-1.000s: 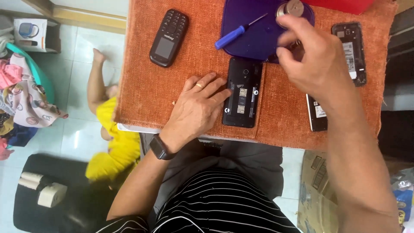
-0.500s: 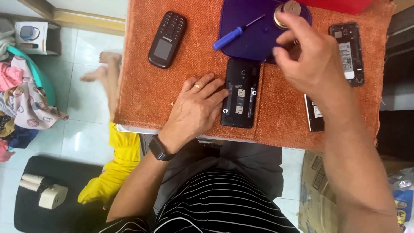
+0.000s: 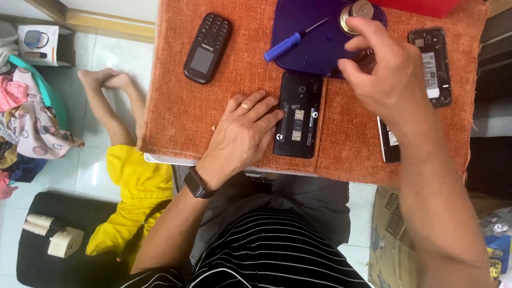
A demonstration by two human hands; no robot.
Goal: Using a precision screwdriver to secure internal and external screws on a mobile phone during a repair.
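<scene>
An opened black phone (image 3: pixel 297 114), its back cover off, lies on the orange cloth (image 3: pixel 176 122). My left hand (image 3: pixel 242 130) rests flat on the cloth with its fingertips against the phone's left edge. A ring and a dark wristwatch are on that hand and arm. My right hand (image 3: pixel 386 80) hovers over the right edge of a purple lid (image 3: pixel 314 50), fingers curled around something small and dark that I cannot make out. A round metal piece (image 3: pixel 356 9) sits just above those fingers. A blue-handled screwdriver (image 3: pixel 290 44) lies on the lid.
A black keypad phone (image 3: pixel 208 48) lies at the upper left of the cloth. Another opened phone (image 3: pixel 431 66) lies at the right, and a third (image 3: pixel 389 141) is partly under my right wrist. A child in yellow (image 3: pixel 133 184) lies on the floor at the left. A cardboard box (image 3: pixel 389 240) stands at the lower right.
My right hand has stayed over the purple lid, its fingers shifting slightly. The child's legs have moved on the floor. My left hand has not moved.
</scene>
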